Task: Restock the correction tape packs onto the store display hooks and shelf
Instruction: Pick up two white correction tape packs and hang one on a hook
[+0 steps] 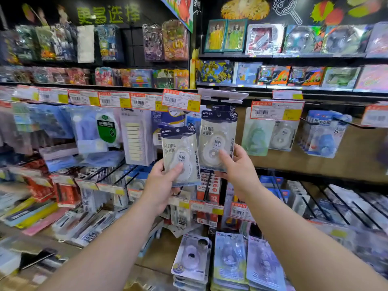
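Nearest, below the hands: stacks of blister packs (191, 259) lying flat on the lower shelf (155, 255). Left hand (161, 185) grips a correction tape pack (181, 156), thumb curled over its front, fingers behind; pack upright, long axis vertical, dark header up, tilted slightly. Right hand (237, 169), just right of it, pinches the lower edge of a second pack (217, 139), same orientation, slightly higher and further back, header near the hook (219, 114) under the price tag (181, 100). Can't tell if it's on the hook. More packs (270, 133) hang right of that.
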`<state>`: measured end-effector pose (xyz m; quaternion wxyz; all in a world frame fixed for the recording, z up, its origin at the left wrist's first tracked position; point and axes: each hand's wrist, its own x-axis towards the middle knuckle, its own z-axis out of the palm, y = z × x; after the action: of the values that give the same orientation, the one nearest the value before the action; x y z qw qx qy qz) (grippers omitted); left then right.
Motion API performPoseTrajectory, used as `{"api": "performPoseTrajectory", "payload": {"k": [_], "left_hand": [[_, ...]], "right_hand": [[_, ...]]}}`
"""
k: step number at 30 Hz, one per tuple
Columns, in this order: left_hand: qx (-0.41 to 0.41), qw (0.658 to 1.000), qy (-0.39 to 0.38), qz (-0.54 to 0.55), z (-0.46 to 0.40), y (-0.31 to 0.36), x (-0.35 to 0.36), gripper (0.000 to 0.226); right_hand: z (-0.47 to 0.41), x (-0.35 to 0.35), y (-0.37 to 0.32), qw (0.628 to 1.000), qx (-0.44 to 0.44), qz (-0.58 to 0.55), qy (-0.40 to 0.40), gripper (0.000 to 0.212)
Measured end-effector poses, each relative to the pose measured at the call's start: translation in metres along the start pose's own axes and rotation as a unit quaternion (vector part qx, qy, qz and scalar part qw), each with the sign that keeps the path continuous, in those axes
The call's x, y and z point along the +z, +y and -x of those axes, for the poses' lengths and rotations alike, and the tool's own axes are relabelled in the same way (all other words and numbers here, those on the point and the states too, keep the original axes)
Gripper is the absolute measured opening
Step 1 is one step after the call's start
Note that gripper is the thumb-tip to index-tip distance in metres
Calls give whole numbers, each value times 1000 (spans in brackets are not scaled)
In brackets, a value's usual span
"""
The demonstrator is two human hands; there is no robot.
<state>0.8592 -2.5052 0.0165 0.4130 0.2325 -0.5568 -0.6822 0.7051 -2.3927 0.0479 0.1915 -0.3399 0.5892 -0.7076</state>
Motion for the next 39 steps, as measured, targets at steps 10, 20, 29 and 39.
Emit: {"api": "performPoseTrajectory", "payload": {"k": [10,20,29,39], "left_hand": [[5,1000,3,2,4,-3,1,26],[-11,1000,5,20,1,-9,-12,34],[-22,999,20,-39,-7,-19,-23,29],[-22,998,6,-54,-20,-23,-23,34]], "right_hand": [[-7,-2,2,999,21,0,41,39],[-48,-4,31,995,53,-18,84,42],[-97,1,47,991,64,-16,118,54],[-140,-6,69,987,36,53,146,61]]}}
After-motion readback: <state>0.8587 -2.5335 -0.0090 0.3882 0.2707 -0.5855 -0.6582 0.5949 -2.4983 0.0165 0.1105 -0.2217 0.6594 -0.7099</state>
